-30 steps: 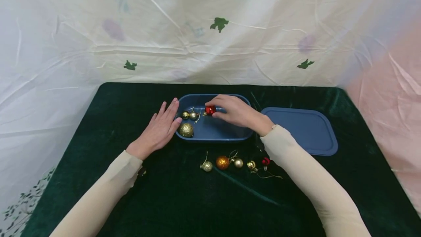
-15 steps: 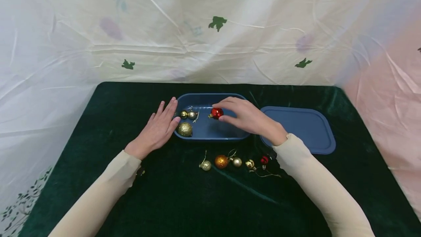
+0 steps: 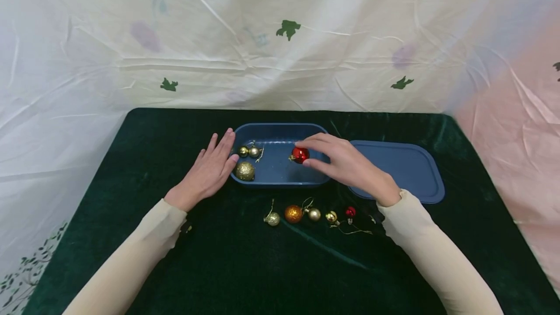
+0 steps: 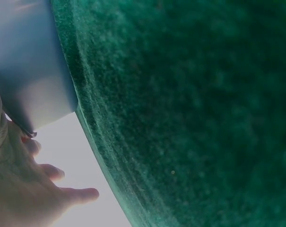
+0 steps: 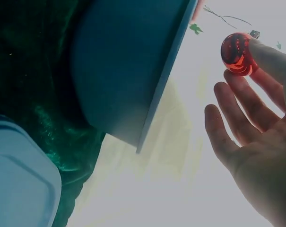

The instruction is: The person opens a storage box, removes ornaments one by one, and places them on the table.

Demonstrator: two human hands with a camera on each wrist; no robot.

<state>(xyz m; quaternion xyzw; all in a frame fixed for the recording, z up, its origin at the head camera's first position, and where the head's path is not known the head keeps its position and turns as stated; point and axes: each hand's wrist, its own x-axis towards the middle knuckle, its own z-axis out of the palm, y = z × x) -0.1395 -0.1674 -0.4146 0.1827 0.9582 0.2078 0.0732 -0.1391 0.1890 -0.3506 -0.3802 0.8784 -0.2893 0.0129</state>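
From the head view, my right hand point(image 3: 350, 166) pinches the red bauble point(image 3: 300, 154) over the bin point(image 3: 280, 179), right end; my left hand point(image 3: 209, 171) lies flat, fingers straight, against the bin's left wall. Left wrist view: only cloth point(image 4: 190, 104) and bin wall. Right wrist view: fingertips clamp the bauble point(image 5: 237, 54). I judge I'm placing it; next, lower and let go gently.
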